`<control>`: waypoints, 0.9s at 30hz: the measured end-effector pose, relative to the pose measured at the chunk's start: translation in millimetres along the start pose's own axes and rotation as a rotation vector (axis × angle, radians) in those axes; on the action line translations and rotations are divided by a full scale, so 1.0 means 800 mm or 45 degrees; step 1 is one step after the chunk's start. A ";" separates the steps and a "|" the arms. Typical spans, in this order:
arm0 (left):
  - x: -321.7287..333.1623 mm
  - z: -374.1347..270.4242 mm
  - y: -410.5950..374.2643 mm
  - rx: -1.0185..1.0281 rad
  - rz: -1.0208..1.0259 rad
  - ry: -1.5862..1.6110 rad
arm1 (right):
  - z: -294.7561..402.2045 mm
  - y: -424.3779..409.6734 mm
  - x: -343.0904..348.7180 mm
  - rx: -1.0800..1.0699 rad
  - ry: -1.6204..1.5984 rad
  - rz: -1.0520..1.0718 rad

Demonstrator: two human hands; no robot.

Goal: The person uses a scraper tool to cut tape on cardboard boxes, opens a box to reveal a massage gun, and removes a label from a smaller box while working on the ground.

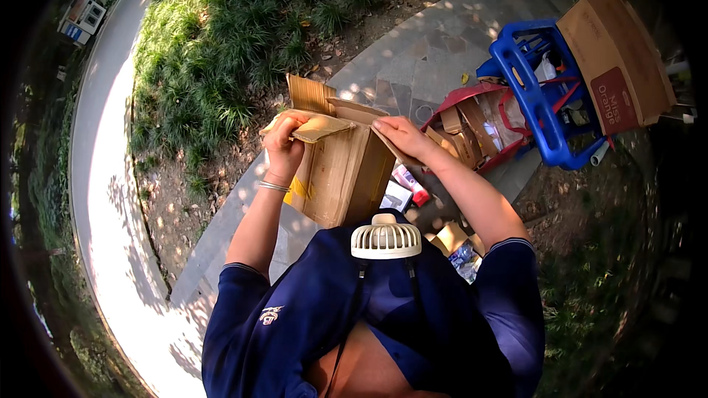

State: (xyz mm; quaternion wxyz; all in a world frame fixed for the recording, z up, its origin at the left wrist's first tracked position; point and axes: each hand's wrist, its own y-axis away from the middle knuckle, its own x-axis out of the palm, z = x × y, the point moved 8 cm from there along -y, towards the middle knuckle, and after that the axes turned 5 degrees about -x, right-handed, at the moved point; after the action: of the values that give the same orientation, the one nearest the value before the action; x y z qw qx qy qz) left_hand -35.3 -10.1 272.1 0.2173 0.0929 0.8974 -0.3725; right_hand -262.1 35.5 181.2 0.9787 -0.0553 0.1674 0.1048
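A brown cardboard box (pixel 334 177) with raised flaps is held in front of my body. My left hand (pixel 285 135), with a bracelet at the wrist, grips a flap at its left top edge. On the other side, my right hand (pixel 401 135) holds the right flap, fingers along its edge. Yellow tape shows on the box's lower left face. The inside of the box cannot be seen. A white neck fan (pixel 385 240) hangs at my chest. Just right of the box lie a red and white package (pixel 412 185) and a white box (pixel 395 196).
A red bag (pixel 492 99) of folded cardboard stands at the right, beside a blue plastic cart (pixel 553 121) bearing a large carton (pixel 614 66). A small open carton (pixel 451 237) with plastic items sits near my right arm. Grass (pixel 232 38) borders the stone path.
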 end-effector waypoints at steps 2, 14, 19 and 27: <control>0.014 -0.008 0.000 -0.082 0.018 0.046 | 0.015 0.006 -0.002 -0.161 0.088 -0.339; 0.125 0.001 -0.005 -0.574 1.296 0.622 | 0.137 -0.019 -0.038 -0.552 0.453 -0.620; 0.136 -0.063 -0.067 -0.111 0.806 -0.286 | 0.087 -0.029 -0.076 -0.366 0.943 -0.790; 0.039 0.036 -0.090 -0.629 0.350 -0.082 | -0.044 0.058 -0.288 0.218 0.517 -1.305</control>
State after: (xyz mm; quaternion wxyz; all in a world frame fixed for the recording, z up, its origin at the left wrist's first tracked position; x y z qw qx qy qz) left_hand -77.5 -81.3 285.3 0.3104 0.1461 0.9326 -0.1122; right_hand -495.9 32.3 222.8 0.8536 -0.0691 0.3121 -0.4114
